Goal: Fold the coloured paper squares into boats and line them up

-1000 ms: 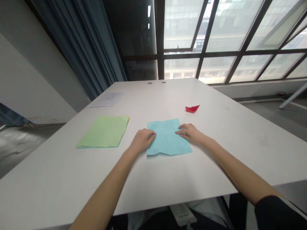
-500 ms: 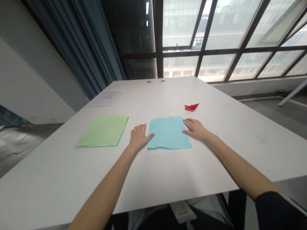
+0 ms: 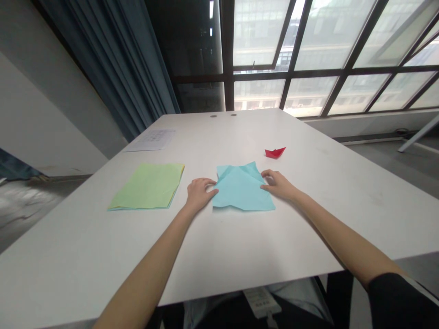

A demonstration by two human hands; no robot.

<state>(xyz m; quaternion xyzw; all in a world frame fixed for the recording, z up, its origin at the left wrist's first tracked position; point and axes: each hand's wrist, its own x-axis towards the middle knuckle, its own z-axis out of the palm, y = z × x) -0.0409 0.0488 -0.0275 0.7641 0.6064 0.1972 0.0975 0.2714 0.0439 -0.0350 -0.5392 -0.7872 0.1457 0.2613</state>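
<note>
A light blue square of paper (image 3: 243, 189) lies on the white table in front of me, buckled along its creases, with its far part bent up and its near edge slightly raised. At its left edge my left hand (image 3: 200, 193) pinches the paper between thumb and fingers. My right hand (image 3: 278, 183) grips the opposite edge in the same way, fingers on the far side and thumb nearer. Just beyond the right hand sits a small folded red paper boat (image 3: 275, 153), touched by neither hand.
To the left lies a stack of coloured paper (image 3: 147, 186), green on top. A printed white sheet (image 3: 151, 140) is farther back on the left. The white table (image 3: 219, 256) has its near edge by my body. A badge (image 3: 262, 302) hangs below that edge.
The blue paper has gone from nearly flat to buckled, its far part rising. The fingers of my left hand have closed onto its left edge. My right hand has hardly moved.
</note>
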